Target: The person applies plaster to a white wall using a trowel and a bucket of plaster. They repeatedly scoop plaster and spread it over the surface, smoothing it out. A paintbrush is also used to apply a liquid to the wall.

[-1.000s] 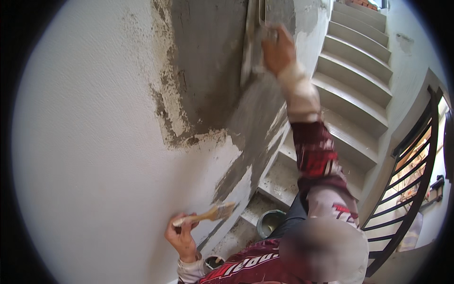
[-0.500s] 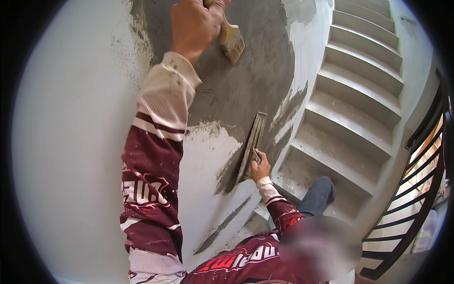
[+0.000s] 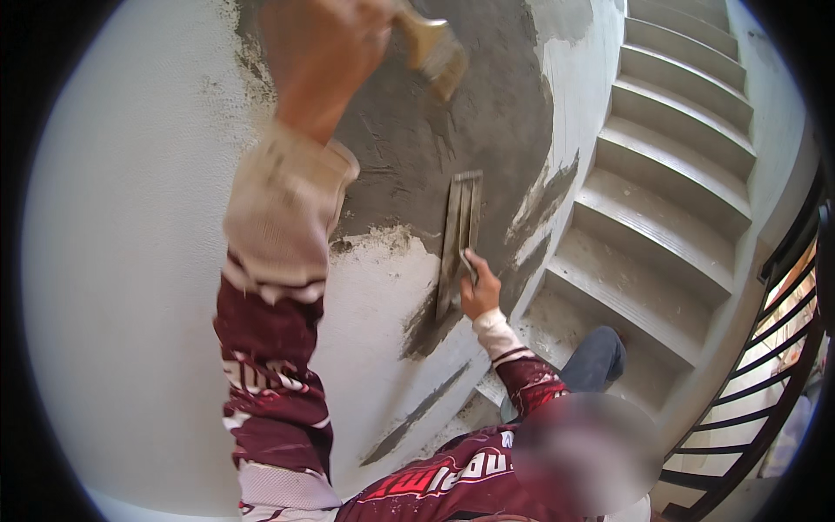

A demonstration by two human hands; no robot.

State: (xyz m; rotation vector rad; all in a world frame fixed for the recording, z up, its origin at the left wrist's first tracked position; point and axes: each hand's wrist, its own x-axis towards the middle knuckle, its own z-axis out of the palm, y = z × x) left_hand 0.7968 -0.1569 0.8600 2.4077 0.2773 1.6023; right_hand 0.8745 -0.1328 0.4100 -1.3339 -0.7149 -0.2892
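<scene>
My left hand [image 3: 326, 52], smeared by motion, is raised at the top of the view and gripping a flat paintbrush [image 3: 435, 52]. The brush has a pale wooden handle, and its bristles point down and to the right over wet grey plaster [image 3: 391, 157]. Lower and to the right, my right hand [image 3: 481, 291] is closed around the handle of a long plastering trowel [image 3: 461, 217]. The trowel's narrow blade stands nearly upright, along the plaster's lower right part. Whether the blade presses on the wall cannot be told.
White wall [image 3: 130, 261] spreads out on the left. Pale concrete stairs [image 3: 644, 217] rise on the right, with a dark railing [image 3: 757, 409] beyond them. My dark-trousered leg [image 3: 596, 361] is by the lower steps. A grey smear [image 3: 413, 418] marks the wall below the trowel.
My left hand has shifted left, and the brush has tilted so its bristles sit slightly higher and farther right. The trowel has slid upward and turned more upright in my right hand.
</scene>
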